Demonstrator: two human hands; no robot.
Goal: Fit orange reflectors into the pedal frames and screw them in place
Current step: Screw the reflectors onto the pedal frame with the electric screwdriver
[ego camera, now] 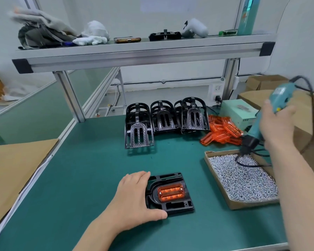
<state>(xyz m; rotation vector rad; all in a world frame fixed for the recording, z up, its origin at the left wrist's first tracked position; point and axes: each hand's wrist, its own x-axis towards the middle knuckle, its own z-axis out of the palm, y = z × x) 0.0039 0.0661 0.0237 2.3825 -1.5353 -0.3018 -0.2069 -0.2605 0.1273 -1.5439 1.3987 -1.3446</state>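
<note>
A black pedal frame (178, 207) lies flat on the green mat near the front, with an orange reflector (171, 192) seated in its middle and a screw head at each end. My left hand (132, 196) grips the frame's left edge, thumb along the front side. My right hand (277, 124) holds a teal electric screwdriver (266, 118) tilted down, its black tip dipping into the cardboard tray of small silver screws (243, 180). Loose orange reflectors (221, 132) are piled behind the tray. Stacks of black pedal frames (163, 118) stand at the back of the mat.
A pale green box (237, 110) sits behind the reflectors. Cardboard sheets (13, 171) lie on the left, cardboard boxes (265, 82) on the right. An aluminium shelf (134, 53) overhead carries rags, a phone and tools. The screwdriver's black cable loops over the screw tray.
</note>
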